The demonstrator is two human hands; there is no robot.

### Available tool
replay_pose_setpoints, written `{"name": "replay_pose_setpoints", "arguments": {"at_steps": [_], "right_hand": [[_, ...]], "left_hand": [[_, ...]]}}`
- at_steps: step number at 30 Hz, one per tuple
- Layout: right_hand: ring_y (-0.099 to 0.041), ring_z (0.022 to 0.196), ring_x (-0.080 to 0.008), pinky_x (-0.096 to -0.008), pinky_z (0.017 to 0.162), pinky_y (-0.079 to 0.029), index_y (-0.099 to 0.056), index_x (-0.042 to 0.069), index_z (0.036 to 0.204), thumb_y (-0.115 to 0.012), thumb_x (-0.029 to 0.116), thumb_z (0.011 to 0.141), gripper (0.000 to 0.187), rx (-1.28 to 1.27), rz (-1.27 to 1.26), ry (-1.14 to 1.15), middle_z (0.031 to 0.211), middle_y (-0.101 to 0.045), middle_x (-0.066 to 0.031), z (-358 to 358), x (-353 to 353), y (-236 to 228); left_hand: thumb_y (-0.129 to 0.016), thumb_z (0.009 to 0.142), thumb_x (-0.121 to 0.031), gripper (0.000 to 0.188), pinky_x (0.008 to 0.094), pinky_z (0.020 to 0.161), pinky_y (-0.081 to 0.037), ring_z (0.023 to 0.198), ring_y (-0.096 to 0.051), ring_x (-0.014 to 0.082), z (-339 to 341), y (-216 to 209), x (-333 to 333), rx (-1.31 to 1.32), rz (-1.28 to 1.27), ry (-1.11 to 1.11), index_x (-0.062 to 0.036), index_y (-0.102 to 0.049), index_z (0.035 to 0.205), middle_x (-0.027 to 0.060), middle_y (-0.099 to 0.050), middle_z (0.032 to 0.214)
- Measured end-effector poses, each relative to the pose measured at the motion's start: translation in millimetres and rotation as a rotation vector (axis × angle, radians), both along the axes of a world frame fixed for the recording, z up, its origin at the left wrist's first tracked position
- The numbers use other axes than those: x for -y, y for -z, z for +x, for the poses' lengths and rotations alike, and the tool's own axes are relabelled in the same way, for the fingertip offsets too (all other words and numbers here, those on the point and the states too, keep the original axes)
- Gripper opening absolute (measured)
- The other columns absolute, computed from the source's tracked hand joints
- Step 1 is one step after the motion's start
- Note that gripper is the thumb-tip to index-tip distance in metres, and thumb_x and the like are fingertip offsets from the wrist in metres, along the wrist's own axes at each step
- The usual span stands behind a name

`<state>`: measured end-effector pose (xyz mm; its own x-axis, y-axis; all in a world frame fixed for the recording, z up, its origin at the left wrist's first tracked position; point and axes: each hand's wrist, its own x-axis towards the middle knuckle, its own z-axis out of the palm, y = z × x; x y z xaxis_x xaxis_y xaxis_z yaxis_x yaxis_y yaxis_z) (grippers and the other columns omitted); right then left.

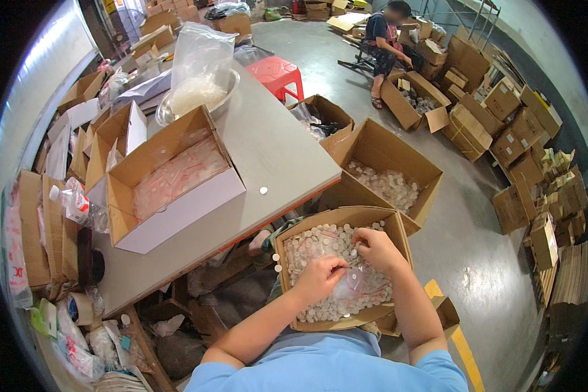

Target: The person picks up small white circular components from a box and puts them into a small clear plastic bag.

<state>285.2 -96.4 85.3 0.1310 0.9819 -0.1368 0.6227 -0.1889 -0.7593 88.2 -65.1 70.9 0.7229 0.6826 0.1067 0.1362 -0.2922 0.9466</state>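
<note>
In front of me a cardboard box [285,260] is filled with small round white discs [326,312], with some clear bags with reddish marks among them. My left hand [321,277] is over the middle of this box, its fingers closed at the edge of a small clear plastic bag [355,282] lying on the discs. Just right of it and a little farther away, my right hand [377,248] has thumb and fingers pinched together down at the discs. Whatever lies between those fingertips is too small to make out.
On the grey table [274,160] at left stands an open box [183,212] of clear bags, behind it a basin [230,98] with a large plastic bag. Another box of discs [405,196] sits beyond mine. A red stool [277,72] and a seated person [387,46] are farther off.
</note>
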Motion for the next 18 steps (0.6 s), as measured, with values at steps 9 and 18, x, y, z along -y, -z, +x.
{"name": "replay_pose_setpoints", "arguments": {"at_steps": [9,18], "right_hand": [[-0.063,0.091,-0.0318,-0.0377,0.082,-0.048,-0.064,0.003,0.101,-0.064,0.017,0.074,0.031,0.09,0.03,-0.152,0.095,-0.064,-0.0207,2,0,20],[-0.06,0.073,-0.0206,-0.03,0.065,-0.05,-0.061,0.001,0.093,-0.059,0.008,0.079,0.016,-0.295,-0.176,0.078,0.081,-0.062,-0.0103,11,-3,15]], "left_hand": [[-0.052,0.076,0.001,0.008,0.0272,0.056,-0.043,0.06,-0.053,0.0101,-2,0,1,0.053,-0.409,-0.029,-0.0003,-0.057,0.081,0.0035,-0.057,0.067],[-0.045,0.067,0.008,0.014,0.0247,0.06,-0.039,0.07,-0.048,0.0102,-1,16,-8,0.124,-0.354,0.007,0.0008,-0.055,0.074,0.0045,-0.051,0.075]]}}
